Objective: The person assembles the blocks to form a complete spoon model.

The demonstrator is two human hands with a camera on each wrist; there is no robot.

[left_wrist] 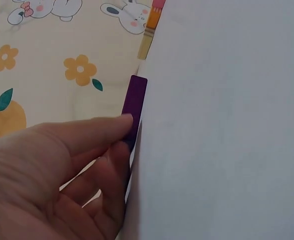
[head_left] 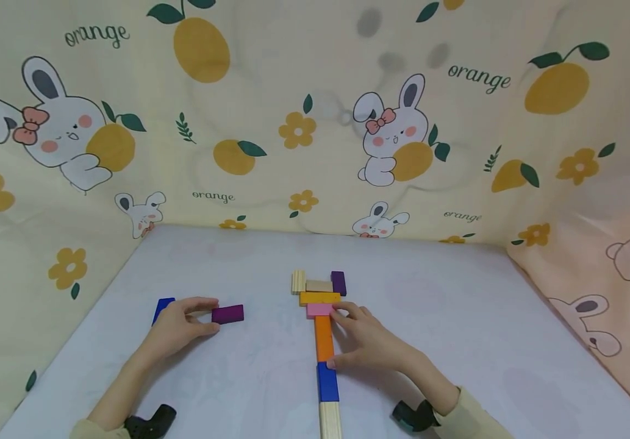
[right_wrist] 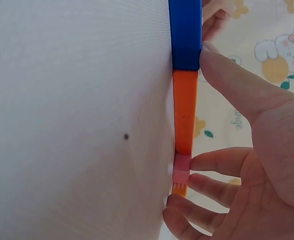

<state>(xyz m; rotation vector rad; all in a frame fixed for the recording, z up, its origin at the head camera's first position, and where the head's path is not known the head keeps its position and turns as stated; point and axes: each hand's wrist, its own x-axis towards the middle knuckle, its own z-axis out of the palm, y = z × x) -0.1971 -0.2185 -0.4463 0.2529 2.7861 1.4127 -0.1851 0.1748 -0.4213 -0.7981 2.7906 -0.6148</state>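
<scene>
In the head view my left hand point(head_left: 177, 326) pinches one end of a purple block point(head_left: 229, 314) between thumb and fingers. The left wrist view shows the same purple block point(left_wrist: 136, 100) at the fingertips. My right hand point(head_left: 375, 344) lies along a line of blocks, fingers spread. Its fingertips are at the pink block point(head_left: 319, 311), and its thumb touches the blue block point(head_left: 328, 384). An orange block point(head_left: 324, 338) sits between those two. Below the blue one is a pale wood block point(head_left: 330, 421), cut off by the frame. Crosswise above the pink one lies a yellow-orange block point(head_left: 320, 298).
Beyond the line stand a pale grooved block point(head_left: 298, 281), a beige block point(head_left: 319, 286) and a dark purple block point(head_left: 338, 282). Another blue block point(head_left: 160, 307) is partly hidden behind my left hand. Printed cloth point(head_left: 271, 79) walls the white table point(head_left: 446, 305) at the back and sides.
</scene>
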